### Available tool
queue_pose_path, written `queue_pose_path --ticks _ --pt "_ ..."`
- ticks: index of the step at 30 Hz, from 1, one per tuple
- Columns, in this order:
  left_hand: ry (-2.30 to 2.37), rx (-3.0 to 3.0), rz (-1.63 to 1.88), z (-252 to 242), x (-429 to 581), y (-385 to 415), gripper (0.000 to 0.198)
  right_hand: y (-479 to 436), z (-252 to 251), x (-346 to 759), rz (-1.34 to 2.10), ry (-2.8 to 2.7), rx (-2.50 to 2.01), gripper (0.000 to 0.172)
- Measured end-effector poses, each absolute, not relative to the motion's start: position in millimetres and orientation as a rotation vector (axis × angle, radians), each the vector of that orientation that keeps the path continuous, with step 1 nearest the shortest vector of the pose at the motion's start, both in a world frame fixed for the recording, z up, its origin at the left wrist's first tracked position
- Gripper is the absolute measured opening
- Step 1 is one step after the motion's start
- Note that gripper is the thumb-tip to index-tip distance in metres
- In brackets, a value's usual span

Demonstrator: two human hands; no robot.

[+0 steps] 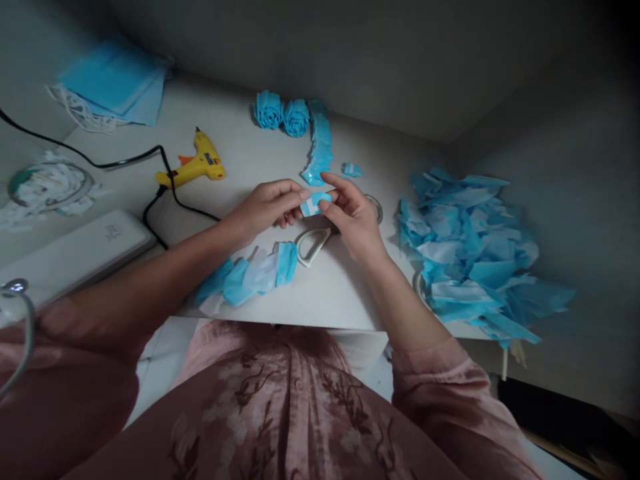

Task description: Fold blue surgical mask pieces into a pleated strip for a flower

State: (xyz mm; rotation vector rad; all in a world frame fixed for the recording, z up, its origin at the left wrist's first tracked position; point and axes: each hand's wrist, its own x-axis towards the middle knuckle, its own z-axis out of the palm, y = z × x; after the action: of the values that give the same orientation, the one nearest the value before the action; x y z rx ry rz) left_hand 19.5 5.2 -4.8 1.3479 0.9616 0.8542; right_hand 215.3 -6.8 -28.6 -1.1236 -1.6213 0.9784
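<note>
Both hands meet over the middle of the white table, pinching a small folded blue and white piece of mask fabric. My left hand grips its left end with closed fingers. My right hand pinches its right end between thumb and fingers. Just beyond the hands a long strip of folded blue pieces runs back to two blue fabric roses. Below the hands lie white-handled scissors and a row of folded blue pieces.
A yellow glue gun with a black cord lies at the left. Stacked blue masks sit at the far left, a heap of blue scraps on the right. A white box is at the left edge.
</note>
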Motion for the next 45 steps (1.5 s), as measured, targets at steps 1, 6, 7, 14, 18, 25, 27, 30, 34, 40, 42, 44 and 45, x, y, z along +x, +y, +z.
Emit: queue_pose_path --ticks 1,6,7,14,18,25,27,30,34,40,42,44,45 --pt "0.952 1.356 0.824 -5.3 19.7 5.1 0.017 -6.9 -28.6 215.1 0.975 -1.62 -1.125 0.059" --pt "0.953 1.409 0.766 -9.6 20.2 5.4 0.013 -8.7 -27.8 212.2 1.029 -1.612 -1.096 0.058" --pt "0.958 1.413 0.778 -10.0 20.3 5.5 0.013 -9.0 -27.9 211.4 1.053 -1.599 -1.082 0.059" --pt "0.938 1.452 0.792 -7.9 20.0 4.7 0.013 -9.6 -28.9 209.1 1.121 -1.596 -1.043 0.068" --pt "0.923 1.445 0.831 -9.0 17.6 6.7 0.01 -7.7 -27.9 214.4 1.117 -1.594 -1.04 0.064" --pt "0.909 1.4 0.856 -9.6 14.6 8.8 0.008 -5.7 -27.4 218.9 1.154 -1.514 -1.035 0.063" --pt "0.916 1.392 0.868 -9.2 15.3 7.4 0.012 -6.1 -27.8 217.0 1.169 -1.509 -1.008 0.06" --pt "0.923 1.381 0.858 -9.1 16.5 5.9 0.012 -6.3 -29.8 215.0 1.151 -1.561 -0.981 0.06" --pt "0.907 1.399 0.772 -7.7 15.7 7.8 0.012 -5.2 -32.0 217.1 1.055 -1.626 -1.017 0.06" --pt "0.94 1.378 0.829 -5.4 13.8 11.3 0.009 -6.0 -29.8 217.7 1.026 -1.683 -1.027 0.065" --pt "0.949 1.389 0.826 -5.8 13.9 10.7 0.006 -6.2 -29.3 217.0 1.021 -1.679 -1.03 0.066" --pt "0.95 1.407 0.81 -7.0 14.3 10.0 0.007 -5.8 -29.4 217.2 1.008 -1.653 -1.042 0.065" --pt "0.95 1.415 0.798 -7.9 14.5 9.8 0.007 -5.5 -29.5 217.4 1.0 -1.64 -1.046 0.065"
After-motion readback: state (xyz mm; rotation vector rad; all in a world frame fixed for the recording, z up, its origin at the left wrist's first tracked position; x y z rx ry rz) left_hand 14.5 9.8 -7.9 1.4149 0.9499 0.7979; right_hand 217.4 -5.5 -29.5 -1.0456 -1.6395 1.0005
